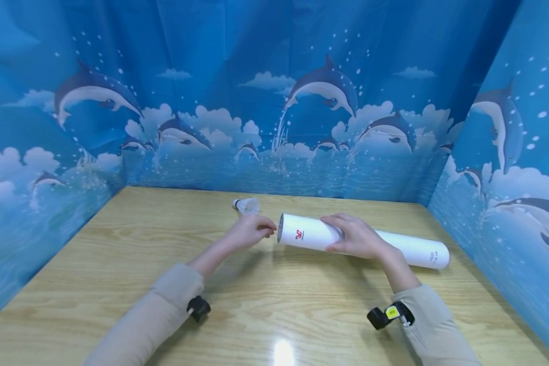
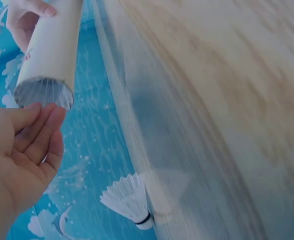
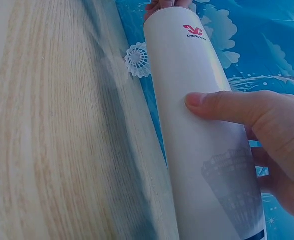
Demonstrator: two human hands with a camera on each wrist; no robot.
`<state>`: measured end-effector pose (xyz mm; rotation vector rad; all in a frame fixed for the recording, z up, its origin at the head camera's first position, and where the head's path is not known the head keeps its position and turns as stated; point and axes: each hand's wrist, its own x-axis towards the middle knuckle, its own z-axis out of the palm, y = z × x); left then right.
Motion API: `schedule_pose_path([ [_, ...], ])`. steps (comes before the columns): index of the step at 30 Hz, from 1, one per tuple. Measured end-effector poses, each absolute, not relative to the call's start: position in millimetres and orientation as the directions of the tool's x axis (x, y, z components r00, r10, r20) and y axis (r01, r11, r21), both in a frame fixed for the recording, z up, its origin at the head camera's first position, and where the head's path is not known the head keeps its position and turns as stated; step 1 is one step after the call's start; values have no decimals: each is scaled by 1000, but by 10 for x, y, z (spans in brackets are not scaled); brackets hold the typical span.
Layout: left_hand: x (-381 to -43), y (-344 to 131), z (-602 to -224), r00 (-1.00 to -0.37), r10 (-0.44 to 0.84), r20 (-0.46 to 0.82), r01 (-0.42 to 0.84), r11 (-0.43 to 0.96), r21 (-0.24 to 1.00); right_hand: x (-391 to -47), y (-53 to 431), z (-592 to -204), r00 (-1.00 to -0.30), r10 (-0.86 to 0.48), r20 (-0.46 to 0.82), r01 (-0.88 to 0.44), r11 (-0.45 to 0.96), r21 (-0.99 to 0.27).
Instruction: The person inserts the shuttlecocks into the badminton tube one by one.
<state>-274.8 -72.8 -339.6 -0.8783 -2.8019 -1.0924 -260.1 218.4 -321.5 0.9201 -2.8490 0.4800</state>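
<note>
My right hand (image 1: 354, 236) grips a long white shuttlecock tube (image 1: 412, 249) around its middle, thumb on the near side in the right wrist view. The tube lies crosswise, its open end to the left, and white feathers (image 2: 44, 92) show inside that mouth in the left wrist view. Right at the rim is my left hand (image 1: 251, 230), fingers bent and thumb tip near the index fingertip; I cannot tell whether they pinch a feather. A loose white shuttlecock (image 1: 247, 205) with a dark band lies on the table just beyond the left hand.
The wooden table (image 1: 132, 244) has a light grain and carries a shadow under the tube. Blue curtains (image 1: 238, 61) printed with dolphins and clouds stand along its back and sides. Each sleeve has a small black camera (image 1: 199, 308) strapped at the wrist.
</note>
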Motion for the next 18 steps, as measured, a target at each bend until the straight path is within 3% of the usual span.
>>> schedule_pose_path([
  [18,-3135,-1232,-3434,-903,357,241,428,690,584,-2593,2191,-3217,-820,-547,168,-572,778,-258],
])
